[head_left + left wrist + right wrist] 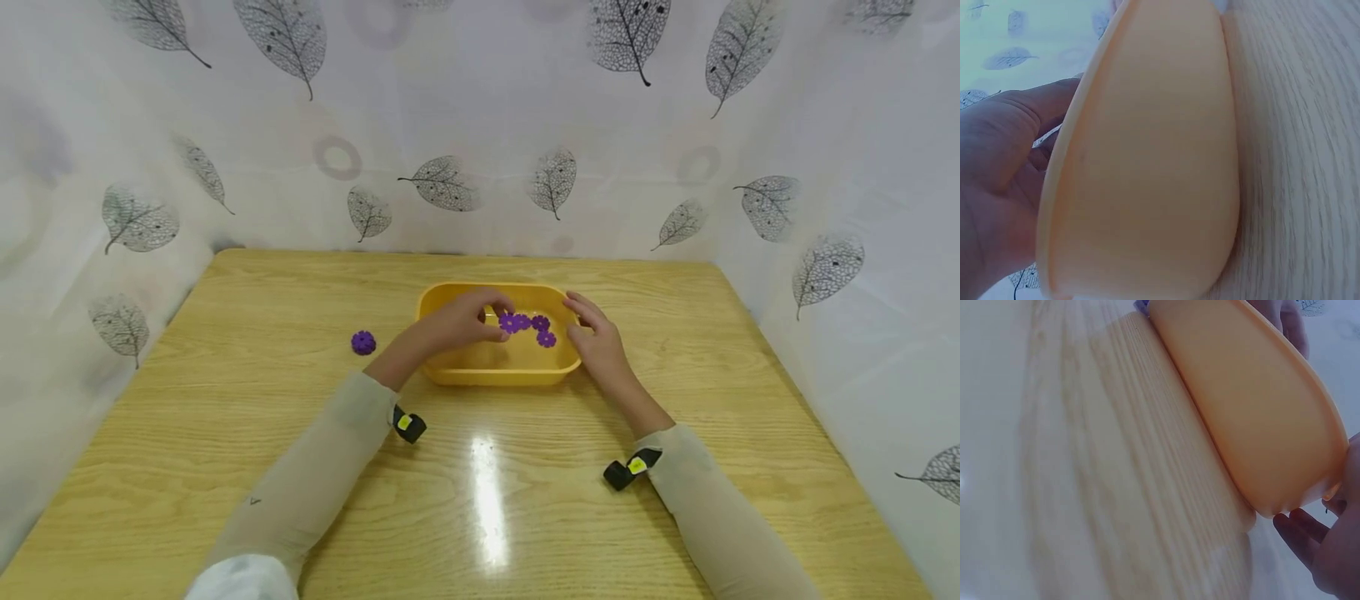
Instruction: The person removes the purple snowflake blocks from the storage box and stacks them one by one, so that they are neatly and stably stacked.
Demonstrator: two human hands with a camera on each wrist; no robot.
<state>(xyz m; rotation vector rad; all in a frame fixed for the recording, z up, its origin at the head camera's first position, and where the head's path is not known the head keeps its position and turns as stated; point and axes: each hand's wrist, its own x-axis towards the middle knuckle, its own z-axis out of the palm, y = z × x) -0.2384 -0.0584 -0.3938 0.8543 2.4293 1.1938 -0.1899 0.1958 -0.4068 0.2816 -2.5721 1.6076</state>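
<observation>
A yellow plastic tub (495, 377) stands on the wooden table with several purple flower-shaped discs (546, 339) inside. My left hand (467, 321) reaches over the tub's near left side. Its thumb and fingertips pinch one purple flower-shaped disc (509, 323), which overlaps another behind it. The left wrist view has that hand (997, 162) behind the tub wall (1147, 150), its fingertips hidden. At the right end, my right hand (602, 348) grips the tub, thumb at the rim. In the right wrist view its fingers (1300, 534) curl along the outside of the tub's end.
A small stack of purple flower discs (363, 342) lies on the table (300, 433) left of the tub. White leaf-patterned curtains (480, 125) hang behind the table and along both sides. Each wrist wears a black camera strap.
</observation>
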